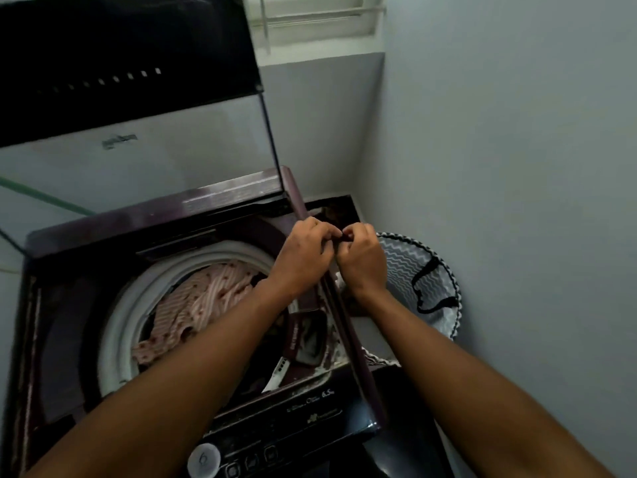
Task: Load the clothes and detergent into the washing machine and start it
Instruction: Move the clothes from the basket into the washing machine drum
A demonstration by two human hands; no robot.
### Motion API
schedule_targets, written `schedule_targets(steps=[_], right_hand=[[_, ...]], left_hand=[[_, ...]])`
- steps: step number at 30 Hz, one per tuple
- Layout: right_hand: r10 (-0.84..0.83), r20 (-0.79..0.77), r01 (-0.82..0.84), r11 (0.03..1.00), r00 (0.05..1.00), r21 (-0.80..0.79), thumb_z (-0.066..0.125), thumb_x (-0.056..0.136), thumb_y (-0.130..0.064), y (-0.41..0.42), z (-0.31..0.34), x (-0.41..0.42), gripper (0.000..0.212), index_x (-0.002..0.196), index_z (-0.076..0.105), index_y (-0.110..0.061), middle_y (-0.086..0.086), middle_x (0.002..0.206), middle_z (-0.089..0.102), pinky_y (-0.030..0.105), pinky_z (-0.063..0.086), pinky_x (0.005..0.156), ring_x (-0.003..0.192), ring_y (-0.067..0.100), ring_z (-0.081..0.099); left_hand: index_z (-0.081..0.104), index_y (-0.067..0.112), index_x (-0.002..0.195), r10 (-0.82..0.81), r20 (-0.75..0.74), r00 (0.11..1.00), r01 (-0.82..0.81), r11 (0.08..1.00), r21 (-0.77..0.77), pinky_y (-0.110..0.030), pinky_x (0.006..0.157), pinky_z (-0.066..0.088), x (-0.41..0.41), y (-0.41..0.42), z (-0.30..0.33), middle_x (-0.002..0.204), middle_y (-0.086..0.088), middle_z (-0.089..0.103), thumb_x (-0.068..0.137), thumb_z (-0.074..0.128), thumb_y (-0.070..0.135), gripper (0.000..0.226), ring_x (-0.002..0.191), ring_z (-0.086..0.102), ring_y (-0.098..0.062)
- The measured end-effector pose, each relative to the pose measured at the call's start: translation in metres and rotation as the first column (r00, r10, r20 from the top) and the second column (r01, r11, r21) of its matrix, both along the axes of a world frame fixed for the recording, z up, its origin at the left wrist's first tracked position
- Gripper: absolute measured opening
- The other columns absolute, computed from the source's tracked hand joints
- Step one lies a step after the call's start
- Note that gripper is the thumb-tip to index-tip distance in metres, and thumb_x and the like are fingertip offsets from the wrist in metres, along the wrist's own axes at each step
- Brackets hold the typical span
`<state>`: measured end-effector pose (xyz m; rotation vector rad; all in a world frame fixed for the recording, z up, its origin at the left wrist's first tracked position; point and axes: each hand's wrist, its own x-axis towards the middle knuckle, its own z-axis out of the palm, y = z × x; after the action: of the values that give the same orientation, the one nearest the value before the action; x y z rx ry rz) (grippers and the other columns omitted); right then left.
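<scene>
1. The washing machine (193, 305) stands in the corner with its lid (131, 98) raised upright at the back, so the drum is open from above.
2. Pink striped clothes (193, 305) lie inside the drum, within the pale ring of its rim.
3. The detergent drawer (308, 338) on the machine's right side sits open, dark inside.
4. The left hand (303, 257) and right hand (362, 260) meet over the machine's right rear edge, knuckles nearly touching.
5. Both sets of fingers (331, 232) are curled and pinch a small dark item (344, 239) between them; I cannot tell what it is.
6. A laundry basket (420, 281) with a grey zigzag lining stands just beside the machine, against the wall (499, 132).
7. The control panel (275, 439) with its buttons runs along the near edge.
</scene>
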<state>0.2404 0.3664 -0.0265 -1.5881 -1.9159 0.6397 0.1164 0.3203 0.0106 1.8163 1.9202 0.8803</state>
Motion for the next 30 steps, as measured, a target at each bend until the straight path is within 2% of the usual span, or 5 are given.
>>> schedule_targets(steps=[7, 16, 21, 26, 30], right_hand=[[-0.079, 0.129, 0.109, 0.963, 0.988, -0.246, 0.052, 0.085, -0.012, 0.035, -0.058, 0.087, 0.015, 0.094, 0.064, -0.009, 0.013, 0.103, 0.065, 0.042, 0.049, 0.079, 0.096, 0.035, 0.06], [-0.092, 0.188, 0.177, 0.844, 0.978, -0.507, 0.055, 0.082, -0.01, 0.069, -0.166, 0.144, 0.016, 0.093, 0.066, -0.014, 0.007, 0.105, 0.065, 0.035, 0.051, 0.079, 0.094, 0.028, 0.061], [-0.39, 0.031, 0.254, 0.536, 0.92, -0.805, 0.055, 0.091, -0.009, 0.078, -0.243, 0.15, 0.012, 0.097, 0.065, -0.005, 0.008, 0.093, 0.063, 0.036, 0.053, 0.074, 0.088, 0.027, 0.059], [-0.666, 0.017, 0.215, 0.217, 0.746, -0.952, 0.055, 0.09, -0.016, 0.076, -0.323, 0.158, 0.046, 0.135, 0.052, -0.007, 0.016, 0.129, 0.058, 0.037, 0.056, 0.061, 0.109, 0.034, 0.058], [-0.652, -0.002, 0.088, 0.105, 0.758, -0.991, 0.054, 0.093, -0.017, 0.086, -0.364, 0.151, 0.053, 0.144, 0.044, -0.01, 0.009, 0.129, 0.051, 0.045, 0.053, 0.092, 0.112, 0.028, 0.051]], left_hand=[[0.067, 0.021, 0.114, -0.186, -0.161, 0.969, 0.146, 0.961, -0.235, -0.038, 0.091, 0.047, 0.06, 0.053, -0.041, 0.111, -0.003, 0.054, 0.088, 0.059, 0.018, 0.027, 0.103, 0.046, -0.022], [0.054, 0.02, 0.136, -0.374, -0.129, 0.919, 0.171, 0.671, -0.722, -0.043, 0.113, 0.033, 0.107, 0.117, -0.152, 0.145, -0.011, 0.037, 0.086, 0.064, 0.029, 0.051, 0.136, 0.036, -0.033], [0.053, 0.015, 0.138, -0.325, -0.18, 0.928, 0.023, 0.534, -0.845, -0.035, 0.108, 0.038, 0.118, 0.141, -0.235, 0.145, -0.015, 0.043, 0.091, 0.061, 0.034, 0.05, 0.133, 0.045, -0.033], [0.059, 0.007, 0.13, -0.35, -0.171, 0.921, 0.022, 0.485, -0.874, -0.034, 0.1, 0.042, 0.122, 0.154, -0.306, 0.136, -0.017, 0.056, 0.095, 0.058, 0.023, 0.038, 0.123, 0.054, -0.033], [0.048, 0.013, 0.143, -0.427, -0.201, 0.882, 0.037, 0.487, -0.873, -0.035, 0.11, 0.032, 0.123, 0.157, -0.365, 0.151, -0.017, 0.038, 0.099, 0.054, 0.029, 0.047, 0.135, 0.041, -0.034]])
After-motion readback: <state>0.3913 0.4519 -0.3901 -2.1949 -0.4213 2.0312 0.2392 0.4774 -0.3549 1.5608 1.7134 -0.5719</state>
